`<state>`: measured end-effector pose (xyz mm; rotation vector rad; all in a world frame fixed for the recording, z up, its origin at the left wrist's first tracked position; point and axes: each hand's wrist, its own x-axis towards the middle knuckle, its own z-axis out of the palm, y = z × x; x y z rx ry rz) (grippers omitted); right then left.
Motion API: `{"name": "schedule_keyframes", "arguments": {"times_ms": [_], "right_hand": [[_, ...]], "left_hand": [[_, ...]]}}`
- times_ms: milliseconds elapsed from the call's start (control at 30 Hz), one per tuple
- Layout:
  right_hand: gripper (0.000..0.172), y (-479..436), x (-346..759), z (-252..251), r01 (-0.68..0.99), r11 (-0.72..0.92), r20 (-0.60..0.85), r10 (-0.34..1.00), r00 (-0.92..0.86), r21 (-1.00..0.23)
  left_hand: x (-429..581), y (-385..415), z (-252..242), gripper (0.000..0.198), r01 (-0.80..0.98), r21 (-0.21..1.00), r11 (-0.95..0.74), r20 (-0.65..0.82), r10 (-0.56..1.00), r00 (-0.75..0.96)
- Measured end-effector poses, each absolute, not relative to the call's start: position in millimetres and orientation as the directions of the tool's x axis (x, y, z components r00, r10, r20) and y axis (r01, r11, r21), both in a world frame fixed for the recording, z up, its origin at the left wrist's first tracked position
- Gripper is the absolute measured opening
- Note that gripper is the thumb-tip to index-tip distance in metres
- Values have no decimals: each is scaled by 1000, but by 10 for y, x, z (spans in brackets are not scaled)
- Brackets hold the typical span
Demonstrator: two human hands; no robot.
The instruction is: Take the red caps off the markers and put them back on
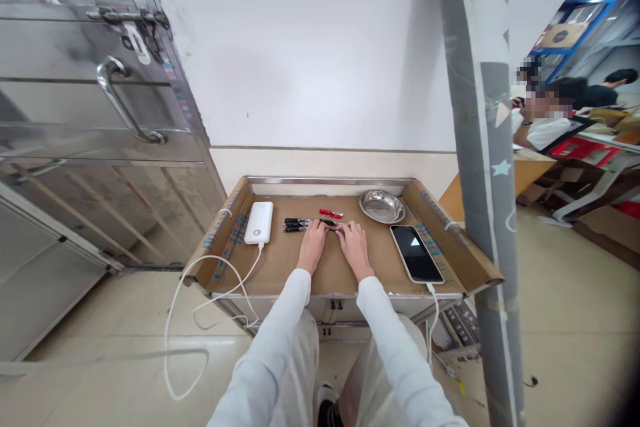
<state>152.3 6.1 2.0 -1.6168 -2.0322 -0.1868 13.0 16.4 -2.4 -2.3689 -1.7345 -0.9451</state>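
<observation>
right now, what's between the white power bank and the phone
In the head view: black pens, the left hand, then the right hand, over brown cardboard; a small red item lies slightly farther back.

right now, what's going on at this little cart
A person has both hands close together over a cardboard-lined surface. The left hand is at the dark pens, and the right hand is just beside it; whether either grips a pen is too small to tell. A red item lies just beyond. A white cabled device sits to the left, with a metal dish and a phone to the right.
</observation>
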Motion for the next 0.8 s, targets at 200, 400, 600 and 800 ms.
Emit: {"name": "schedule_keyframes", "arguments": {"times_ms": [200,400,600,800], "right_hand": [[25,53,1518,15,928,305,469,865,-177,-212],[26,13,1526,17,889,388,484,843,-235,-244],[28,-127,1533,91,933,248,546,835,-70,-261],[33,-134,1543,112,919,230,578,816,-3,-320]], "left_hand": [[109,173,-50,14,759,435,-484,470,841,268],[111,155,-27,16,629,579,-519,465,844,268],[137,139,89,39,776,362,-516,494,812,310],[132,68,100,21,806,226,-547,424,800,423]]}}
